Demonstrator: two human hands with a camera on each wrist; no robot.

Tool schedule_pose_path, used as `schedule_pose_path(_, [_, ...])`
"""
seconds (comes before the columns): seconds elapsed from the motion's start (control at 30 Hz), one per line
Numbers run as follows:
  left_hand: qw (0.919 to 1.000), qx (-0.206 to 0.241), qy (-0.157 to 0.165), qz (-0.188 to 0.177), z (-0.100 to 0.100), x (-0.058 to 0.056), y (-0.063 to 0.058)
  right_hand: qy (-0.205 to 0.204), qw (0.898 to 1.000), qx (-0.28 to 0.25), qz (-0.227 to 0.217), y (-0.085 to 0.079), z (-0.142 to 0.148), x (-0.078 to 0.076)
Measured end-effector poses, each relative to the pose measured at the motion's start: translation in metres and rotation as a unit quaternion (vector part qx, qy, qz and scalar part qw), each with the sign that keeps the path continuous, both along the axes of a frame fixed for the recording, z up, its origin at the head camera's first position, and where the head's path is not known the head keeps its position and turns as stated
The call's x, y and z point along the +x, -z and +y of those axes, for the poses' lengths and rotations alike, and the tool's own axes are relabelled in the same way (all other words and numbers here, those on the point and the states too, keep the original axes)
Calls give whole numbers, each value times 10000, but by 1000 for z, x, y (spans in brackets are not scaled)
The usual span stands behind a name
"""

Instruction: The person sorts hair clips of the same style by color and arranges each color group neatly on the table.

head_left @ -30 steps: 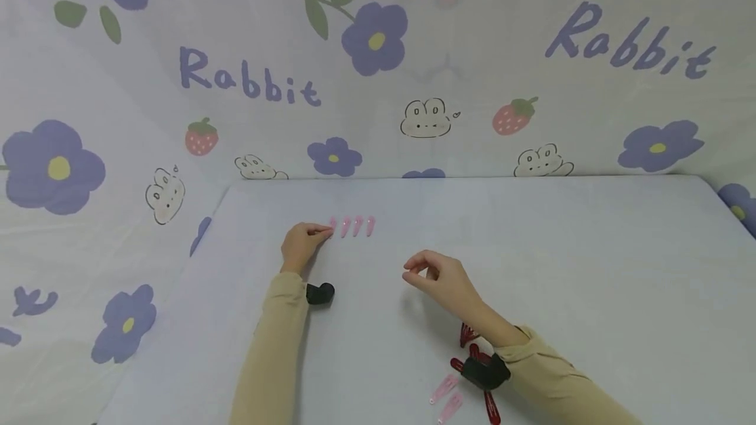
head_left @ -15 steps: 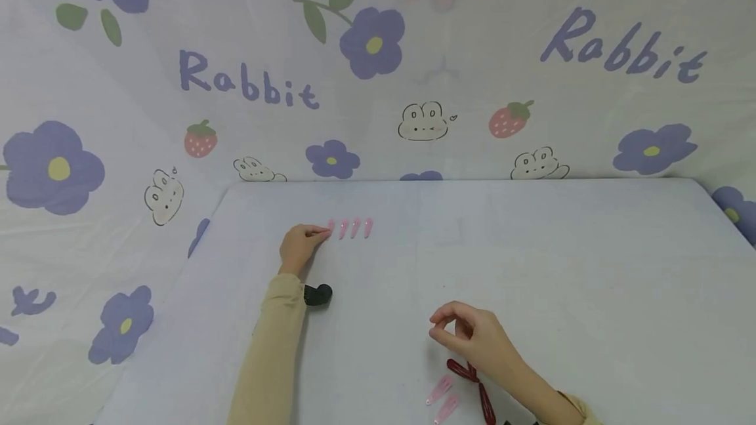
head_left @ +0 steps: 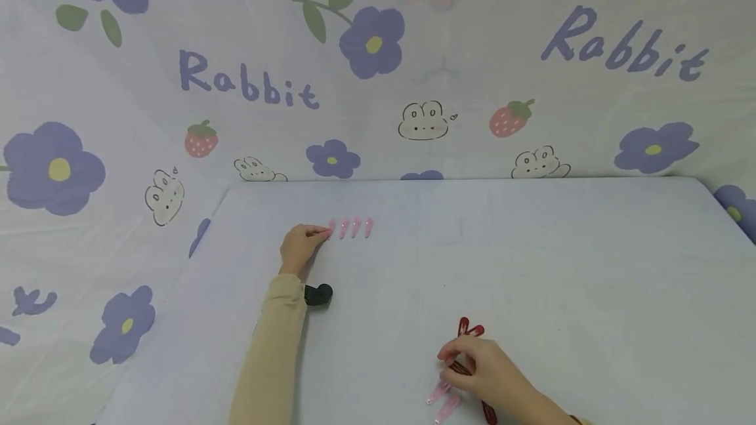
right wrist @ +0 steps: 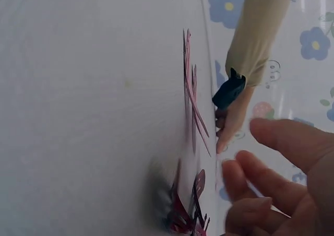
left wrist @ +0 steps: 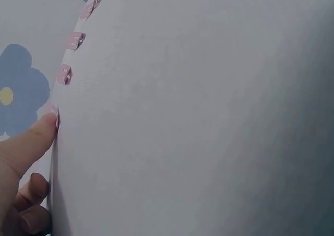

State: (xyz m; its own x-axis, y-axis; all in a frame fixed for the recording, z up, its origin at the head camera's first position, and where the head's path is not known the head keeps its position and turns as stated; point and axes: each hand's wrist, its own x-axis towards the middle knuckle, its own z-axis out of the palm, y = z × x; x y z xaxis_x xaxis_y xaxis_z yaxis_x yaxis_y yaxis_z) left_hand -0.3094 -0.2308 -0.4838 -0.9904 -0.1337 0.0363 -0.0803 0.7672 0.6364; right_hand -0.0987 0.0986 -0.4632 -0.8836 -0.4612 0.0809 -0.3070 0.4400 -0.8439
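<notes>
Pink snap hair clips (head_left: 356, 227) lie side by side in a short row toward the back of the white table. My left hand (head_left: 300, 246) pinches the leftmost pink hair clip (head_left: 332, 223) at its near end; in the left wrist view the thumb (left wrist: 40, 134) covers part of it. Nearer the front, my right hand (head_left: 493, 372) hovers over a loose pile of dark red hair clips (head_left: 464, 326), thumb and fingers apart with nothing between them. Two loose pink hair clips (head_left: 447, 408) lie just beside that pile, partly behind the right fingers in the head view.
The white tabletop (head_left: 590, 281) stretches away to the right of both hands. A printed cloth (head_left: 461, 38) with flowers and rabbits hangs behind and at the left. A black wrist camera (head_left: 319, 294) sits on the left sleeve.
My right hand has come back toward the front, from mid-table down over the red hair clips. The left hand has stayed at the end of the pink row.
</notes>
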Motion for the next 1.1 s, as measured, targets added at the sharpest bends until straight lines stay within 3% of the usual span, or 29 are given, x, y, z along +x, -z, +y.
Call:
schedule_pose_path(0.27, [10000,-23,-86,-12,-1,-1,3,-385,9984,372,-164,3,3,0])
schedule_pose_path(0.6, [10000,-51,-79,-14,-4,-2,11,-401,9957,818,-173,7,2,2])
schedule_pose_path(0.87, [9999,-85,-143,2,-1,-1,8,-483,9979,317,-303,9,3,3])
schedule_pose_path(1.1, [9998,-124,-121,10,1,-2,7,-501,9984,-229,142,9,3,4])
